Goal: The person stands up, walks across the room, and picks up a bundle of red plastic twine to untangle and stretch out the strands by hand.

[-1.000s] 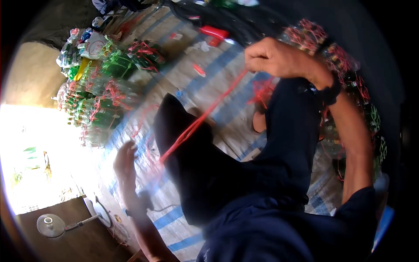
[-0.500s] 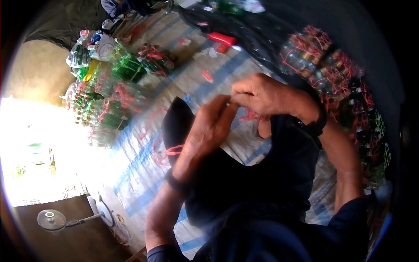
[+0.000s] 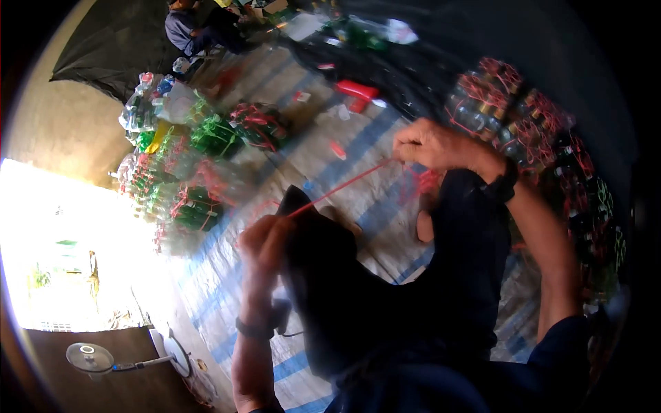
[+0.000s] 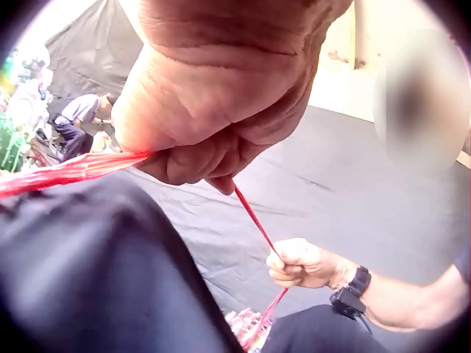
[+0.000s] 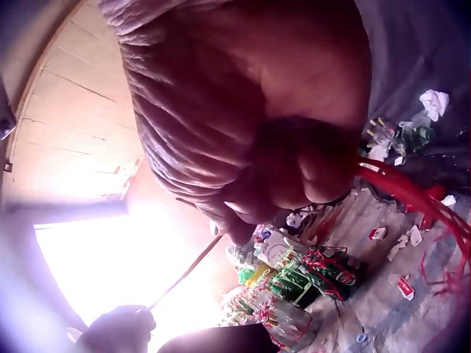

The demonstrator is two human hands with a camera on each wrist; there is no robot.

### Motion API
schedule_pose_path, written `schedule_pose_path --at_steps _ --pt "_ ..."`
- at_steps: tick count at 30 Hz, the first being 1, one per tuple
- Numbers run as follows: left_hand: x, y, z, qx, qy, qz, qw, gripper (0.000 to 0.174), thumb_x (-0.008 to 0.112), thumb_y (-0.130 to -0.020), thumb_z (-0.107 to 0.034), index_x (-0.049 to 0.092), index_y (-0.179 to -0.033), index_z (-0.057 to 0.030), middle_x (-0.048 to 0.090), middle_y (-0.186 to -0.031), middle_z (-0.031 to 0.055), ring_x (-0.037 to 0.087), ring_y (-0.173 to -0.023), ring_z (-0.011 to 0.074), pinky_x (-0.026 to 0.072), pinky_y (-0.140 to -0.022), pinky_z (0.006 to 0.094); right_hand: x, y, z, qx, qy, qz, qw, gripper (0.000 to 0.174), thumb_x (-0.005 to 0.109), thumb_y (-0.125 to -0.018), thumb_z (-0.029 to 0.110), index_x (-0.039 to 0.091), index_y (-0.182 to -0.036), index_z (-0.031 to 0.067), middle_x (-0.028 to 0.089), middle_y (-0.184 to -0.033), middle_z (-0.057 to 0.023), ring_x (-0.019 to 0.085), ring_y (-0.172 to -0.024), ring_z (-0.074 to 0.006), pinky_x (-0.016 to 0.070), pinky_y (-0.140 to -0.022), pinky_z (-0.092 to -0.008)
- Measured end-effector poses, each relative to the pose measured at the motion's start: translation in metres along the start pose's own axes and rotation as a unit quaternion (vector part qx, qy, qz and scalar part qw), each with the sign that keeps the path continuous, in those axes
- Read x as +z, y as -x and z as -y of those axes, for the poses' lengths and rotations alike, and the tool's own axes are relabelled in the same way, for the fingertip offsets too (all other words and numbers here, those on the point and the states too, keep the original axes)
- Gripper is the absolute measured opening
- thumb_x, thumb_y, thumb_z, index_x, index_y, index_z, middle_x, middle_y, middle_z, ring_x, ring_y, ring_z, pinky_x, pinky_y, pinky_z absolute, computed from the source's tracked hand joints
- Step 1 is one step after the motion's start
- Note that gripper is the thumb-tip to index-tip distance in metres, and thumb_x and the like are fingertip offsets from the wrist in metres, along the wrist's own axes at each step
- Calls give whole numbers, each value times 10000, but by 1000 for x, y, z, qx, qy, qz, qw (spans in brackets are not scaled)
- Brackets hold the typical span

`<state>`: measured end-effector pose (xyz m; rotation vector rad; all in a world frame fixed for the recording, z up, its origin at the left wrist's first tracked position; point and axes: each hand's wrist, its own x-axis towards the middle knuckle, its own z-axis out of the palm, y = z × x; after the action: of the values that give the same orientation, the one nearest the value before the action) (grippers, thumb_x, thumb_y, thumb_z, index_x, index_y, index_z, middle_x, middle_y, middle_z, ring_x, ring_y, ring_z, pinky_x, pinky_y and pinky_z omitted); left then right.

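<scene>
Floor covered by a blue-striped woven mat [image 3: 358, 186], with strong daylight on the left. The person sits on it, one knee in dark trousers [image 3: 330, 275] raised between the arms.

- The red string [image 3: 341, 184] runs taut over the knee, from the left hand [image 3: 265, 237] low and near up to the right hand [image 3: 430, 144], which is farther off and to the right.
- Both hands are closed on it. The left wrist view shows the left hand's fingers [image 4: 191, 158] curled and pinching the strand. The right hand is a fist round its end, with loose red strands [image 5: 412, 195] trailing below it.
- Progress, as a judgement: one length is drawn out and tensioned. It is not round any bottle, so the wrapping and knotting look left to do.
- Tied bottle bundles [image 3: 200, 206] are stacked on the left, with a green-bottle bundle [image 3: 217, 134] beyond them. More bundles netted in red [image 3: 509, 103] lie on the right, so much of the pile appears done.

Around:
- A red packet [image 3: 357, 89] and small scraps lie on the far mat.
- A black sheet [image 3: 117, 48] is at far left, and another person [image 3: 196, 27] crouches at the far edge.
- A standing fan [image 3: 89, 358] is at near left.
- There is a wristwatch [image 3: 506, 186] on the right wrist.

In the way: the raised knee sits directly under the string, and the tangle of red strands by the right hand could snag.
</scene>
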<state>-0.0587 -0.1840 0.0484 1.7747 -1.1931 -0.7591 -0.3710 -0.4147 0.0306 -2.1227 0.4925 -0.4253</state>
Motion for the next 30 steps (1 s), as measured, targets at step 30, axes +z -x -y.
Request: schedule_pose_path --at_steps 30 --pt "-43 34 49 18 -108 -23 994 268 668 -1010 -302 708 -897 -62 432 -658 -79 356 -604 24 236 -537 244 -69 39 9 24 85 -145 986 254 709 -965 221 701 -842 -1 615 -669 5 521 -635 -63 436 -588 -290"
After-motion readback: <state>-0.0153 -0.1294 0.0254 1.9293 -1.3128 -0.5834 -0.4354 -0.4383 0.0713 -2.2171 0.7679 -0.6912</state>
